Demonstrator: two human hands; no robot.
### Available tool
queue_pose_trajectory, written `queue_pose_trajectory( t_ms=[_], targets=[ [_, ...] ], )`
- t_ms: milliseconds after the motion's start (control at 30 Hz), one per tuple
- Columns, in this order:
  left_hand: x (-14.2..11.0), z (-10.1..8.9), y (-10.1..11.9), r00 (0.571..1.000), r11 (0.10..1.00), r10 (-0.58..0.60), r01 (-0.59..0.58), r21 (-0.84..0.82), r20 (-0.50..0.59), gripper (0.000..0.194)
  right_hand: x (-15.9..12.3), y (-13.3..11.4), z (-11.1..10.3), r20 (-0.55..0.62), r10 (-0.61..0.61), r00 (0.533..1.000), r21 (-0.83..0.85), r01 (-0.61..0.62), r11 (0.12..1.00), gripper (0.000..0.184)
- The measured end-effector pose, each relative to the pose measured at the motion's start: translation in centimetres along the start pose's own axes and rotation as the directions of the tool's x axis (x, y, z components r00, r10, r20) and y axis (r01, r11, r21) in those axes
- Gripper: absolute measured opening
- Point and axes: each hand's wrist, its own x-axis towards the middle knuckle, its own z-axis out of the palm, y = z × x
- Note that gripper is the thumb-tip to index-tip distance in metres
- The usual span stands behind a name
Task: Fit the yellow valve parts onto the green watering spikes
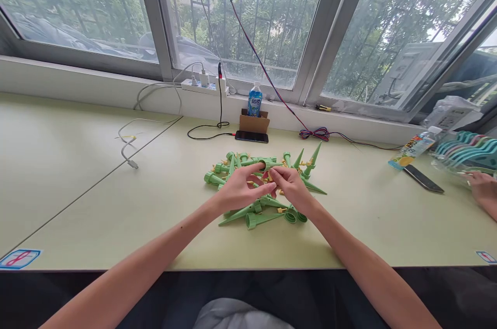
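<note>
Fingertips of the right hand [294, 190] come together in the head view, apparently clamped on a small yellow plastic fitting [271, 177], which they partly hide; a pinch probably suits so slight a piece. Fingers of the left hand [237, 189] curve forward, spread well apart from the thumb, facing the right fingertips. Its index finger reaches a light-green plastic cone with a wide collar [272, 165]; I cannot tell whether it touches that cone or only passes in front of it.

Around and beneath both hands lies a loose heap of light-green tapered plastic spikes [264, 220], with yellow bits among them, on the pale yellow-green tabletop [116, 204]. Lying there, the heap is presumably within easy reach of either hand.

Beyond it, an open brown cardboard box [254, 123] seems to keep a blue-labelled plastic bottle [255, 100] upright. Just before the box, a black phone [251, 137] meets a thin black cable [205, 126], likely placed for charging.
</note>
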Motion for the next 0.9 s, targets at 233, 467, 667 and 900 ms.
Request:
queue_pose_trajectory(
  t_ms=[233,467,667,900],
  targets=[
    [-0.04,-0.11,-0.06,1.000,1.000,-0.016,0.016,-0.026,0.001,0.033,0.14,0.13,-0.21,0.067,0.129,0.989,0.225,-0.141,0.964,0.044],
    [-0.08,-0.08,0.11,1.000,1.000,-0.002,0.002,-0.022,0.010,0.033,0.20,0.08,-0.23,0.069,0.146,0.987,0.264,-0.160,0.951,0.044],
    [-0.03,0.11,0.01,1.000,1.000,-0.005,0.005,0.028,-0.015,0.029,0.13,0.20,0.02,-0.069,-0.016,0.998,0.000,0.016,1.000,0.042],
    [0.01,0.09,0.25,0.999,0.999,-0.047,0.047,-0.018,-0.010,0.034,0.02,0.03,0.10,-0.106,-0.092,0.990,-0.131,0.077,0.988,0.042]
  ],
)
